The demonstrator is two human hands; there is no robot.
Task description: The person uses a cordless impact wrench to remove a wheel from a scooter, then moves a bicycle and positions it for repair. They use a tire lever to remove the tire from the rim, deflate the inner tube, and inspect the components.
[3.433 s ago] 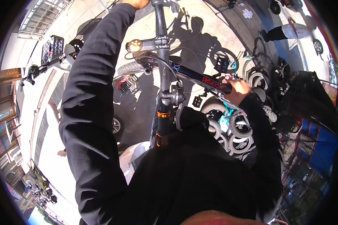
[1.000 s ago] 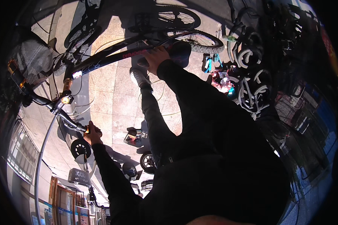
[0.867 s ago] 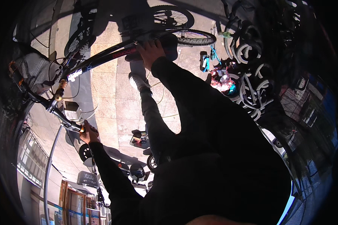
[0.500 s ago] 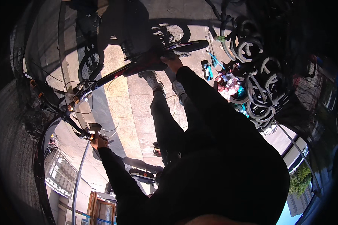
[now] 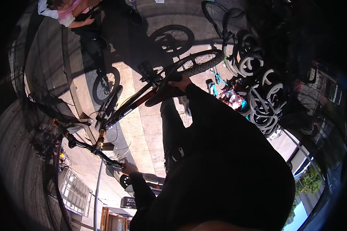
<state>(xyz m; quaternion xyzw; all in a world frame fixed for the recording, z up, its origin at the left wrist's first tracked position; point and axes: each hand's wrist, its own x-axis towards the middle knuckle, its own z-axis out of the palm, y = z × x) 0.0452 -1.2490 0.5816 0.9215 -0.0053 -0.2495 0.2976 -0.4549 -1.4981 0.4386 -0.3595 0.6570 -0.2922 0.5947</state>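
A black mountain bike (image 5: 129,104) with red marks on its frame stands slantwise before me. Its handlebar (image 5: 81,144) is at the left and its rear wheel (image 5: 208,58) at the upper right. My left hand (image 5: 129,168) is closed around the near handlebar grip. With my right hand (image 5: 180,83) I hold the black saddle (image 5: 160,93), fingers pressed on its rear part. The front wheel (image 5: 111,103) shows nearly edge-on below the frame's front end.
Old tyres (image 5: 264,107) lie heaped at the right, beside a pile of colourful litter (image 5: 233,98). A person (image 5: 71,15) in a pink and white top is at the upper left. Dark wheel shapes (image 5: 172,40) mark the ground beyond the bike. A metal pole (image 5: 99,188) stands at lower left.
The bike has shifted right in view, its handlebar and my left hand lower and closer to me. My right hand stays on the saddle. A person has come into view at upper left.
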